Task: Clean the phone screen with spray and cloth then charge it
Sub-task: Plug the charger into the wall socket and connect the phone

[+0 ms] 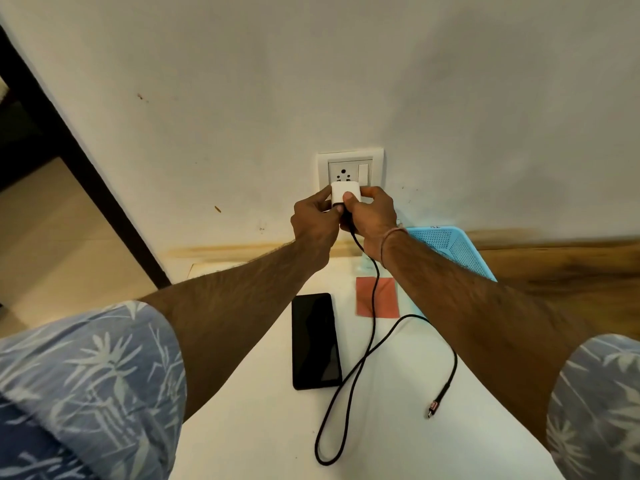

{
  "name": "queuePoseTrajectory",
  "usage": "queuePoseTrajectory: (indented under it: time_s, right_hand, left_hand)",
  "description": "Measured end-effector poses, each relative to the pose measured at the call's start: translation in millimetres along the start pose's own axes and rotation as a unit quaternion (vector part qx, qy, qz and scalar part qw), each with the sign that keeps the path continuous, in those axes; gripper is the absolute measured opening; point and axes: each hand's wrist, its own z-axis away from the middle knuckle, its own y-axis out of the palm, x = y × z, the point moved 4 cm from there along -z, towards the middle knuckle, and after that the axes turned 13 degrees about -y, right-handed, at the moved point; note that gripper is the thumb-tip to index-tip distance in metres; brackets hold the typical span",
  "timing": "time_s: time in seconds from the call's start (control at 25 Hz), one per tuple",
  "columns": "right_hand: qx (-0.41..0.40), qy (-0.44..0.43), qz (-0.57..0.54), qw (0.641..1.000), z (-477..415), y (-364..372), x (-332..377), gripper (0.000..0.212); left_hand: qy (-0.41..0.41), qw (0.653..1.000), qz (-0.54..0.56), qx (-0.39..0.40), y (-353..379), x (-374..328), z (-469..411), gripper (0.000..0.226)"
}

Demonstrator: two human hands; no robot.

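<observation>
A white charger adapter (341,192) is held against the lower part of the white wall socket (349,168). My left hand (315,223) grips its left side and my right hand (370,220) grips its right side and top. A black cable (367,344) hangs from the adapter, loops over the white table (270,427), and ends in a loose plug (437,403) lying on the table. The black phone (315,341) lies flat, screen up, apart from the cable's plug. A small red cloth (384,297) lies behind the phone, under the cable.
A light blue perforated tray (446,245) sits at the back right under my right forearm. A wooden surface (571,271) extends to the right. A dark door frame (86,168) runs down the left, with floor beyond it.
</observation>
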Motion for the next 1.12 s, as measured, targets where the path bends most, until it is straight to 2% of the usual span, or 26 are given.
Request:
queuePoseTrajectory:
  time_s: [0.32,0.88,1.04,1.12]
  right_hand:
    - [0.005,-0.020,0.053,0.998,-7.3,-0.6,9.1,0.038]
    - [0.009,0.001,0.067,0.998,-25.4,7.4,12.0,0.038]
    - [0.019,0.001,0.059,0.998,-25.3,6.4,12.0,0.038]
    - [0.049,-0.004,0.074,0.996,-21.3,2.9,16.0,0.035]
  left_hand:
    - [-0.019,0.999,0.026,-0.005,3.0,-5.3,-3.1,0.052]
    - [-0.030,0.997,0.029,-0.058,9.2,-14.1,-17.0,0.046]
    - [-0.024,0.999,0.007,-0.044,7.1,-15.1,-19.3,0.048]
    - [-0.019,0.998,-0.051,-0.018,2.4,-15.4,-19.4,0.051]
